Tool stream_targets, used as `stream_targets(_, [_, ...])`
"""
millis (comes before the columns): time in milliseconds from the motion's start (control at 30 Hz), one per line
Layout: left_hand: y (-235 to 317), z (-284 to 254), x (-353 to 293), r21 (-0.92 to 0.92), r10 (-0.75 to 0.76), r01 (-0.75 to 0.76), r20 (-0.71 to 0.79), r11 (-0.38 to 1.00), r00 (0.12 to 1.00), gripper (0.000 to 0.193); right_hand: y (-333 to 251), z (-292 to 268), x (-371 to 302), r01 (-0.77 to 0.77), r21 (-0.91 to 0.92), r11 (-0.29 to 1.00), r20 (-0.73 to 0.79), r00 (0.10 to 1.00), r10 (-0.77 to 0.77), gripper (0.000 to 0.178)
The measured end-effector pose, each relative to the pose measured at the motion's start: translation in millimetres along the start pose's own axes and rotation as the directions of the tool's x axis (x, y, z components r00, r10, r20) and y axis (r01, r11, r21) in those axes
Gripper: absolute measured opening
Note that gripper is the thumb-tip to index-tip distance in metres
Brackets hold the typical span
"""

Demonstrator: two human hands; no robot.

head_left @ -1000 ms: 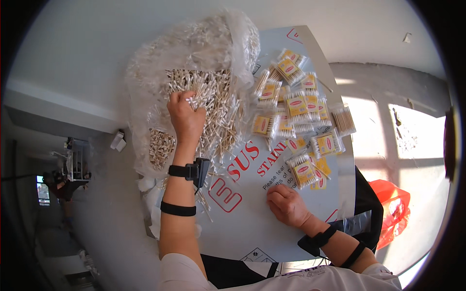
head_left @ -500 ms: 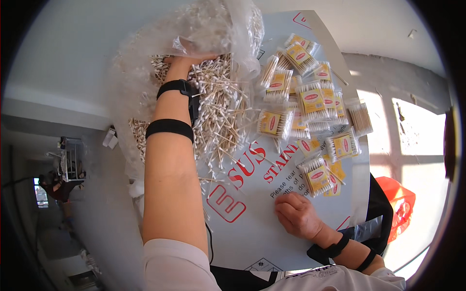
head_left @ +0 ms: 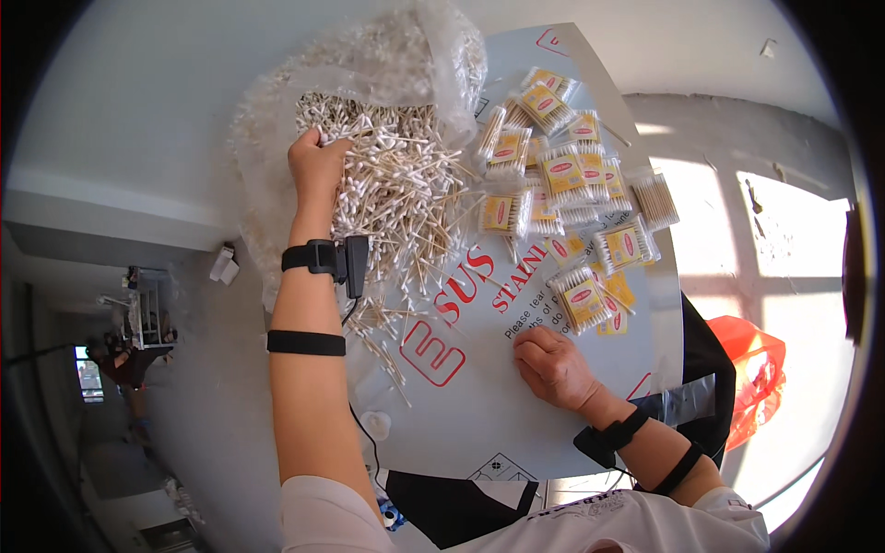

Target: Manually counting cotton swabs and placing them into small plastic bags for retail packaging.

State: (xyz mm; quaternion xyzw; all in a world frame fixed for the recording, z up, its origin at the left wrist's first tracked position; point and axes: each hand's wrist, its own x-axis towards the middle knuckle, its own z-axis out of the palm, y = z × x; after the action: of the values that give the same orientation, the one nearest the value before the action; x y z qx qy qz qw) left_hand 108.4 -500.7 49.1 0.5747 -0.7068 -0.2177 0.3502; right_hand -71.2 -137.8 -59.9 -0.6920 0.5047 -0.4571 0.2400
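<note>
My left hand [head_left: 318, 168] is at the left edge of a large heap of loose cotton swabs [head_left: 392, 175], thumb and forefinger apart. Its other fingers are hidden, and nothing shows between the visible ones. The swabs spill from a big clear plastic bag [head_left: 369, 78] that lies open on the table. Low on the tabletop rests my right hand [head_left: 555, 367], curled closed; whatever may be inside is hidden. Just above it is a packet of cotton swabs [head_left: 581, 297] with a yellow label.
Several more swab packets [head_left: 564, 175] are piled on the right of the grey, printed tabletop [head_left: 479, 415]. A swab bundle without a visible label [head_left: 655, 199] lies at their right edge. A red plastic bag [head_left: 751, 378] is beyond the table's right side. A dark cable [head_left: 367, 429] runs beside my left forearm.
My left hand has drawn back out from under the bag's plastic, toward me and slightly left. My right hand stays closed in about the same place. The whole view has shifted slightly.
</note>
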Motion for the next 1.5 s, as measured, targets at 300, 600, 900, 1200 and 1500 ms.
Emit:
stream_targets(300, [36.6, -16.0, -10.7, 0.314, 0.015, -0.133, 0.353, 0.940, 0.936, 0.082, 1.0, -2.3, -4.9, -0.029, 0.002, 1.000, -0.003, 1.000, 0.029, 0.017])
stream_targets(600, [-5.2, 73.8, 53.5, 0.486, -0.253, 0.054, 0.353, 0.872, 0.901, 0.079, 0.8, -1.2, -2.3, -0.018, 0.012, 1.000, 0.016, 1.000, 0.018, 0.018])
stream_targets(900, [1.9, 20.6, 4.7, 0.233, -0.123, 0.087, 0.143, 0.968, 0.982, 0.029, 5.6, 5.0, -4.2, 0.000, 0.003, 1.000, -0.035, 0.999, 0.000, 0.016])
stream_targets(1200, [11.5, -10.6, -80.7, -0.019, -0.129, 0.135, 0.186, 0.991, 0.974, 0.054, 4.6, 1.3, -5.1, 0.003, -0.020, 1.000, -0.057, 0.998, -0.004, 0.016])
stream_targets(1500, [-46.2, -3.3, 8.2, 0.690, -0.298, 0.290, -0.112, 0.663, 0.948, 0.079, -0.2, 0.5, -2.6, -0.028, 0.026, 0.999, -0.017, 0.999, 0.029, 0.016])
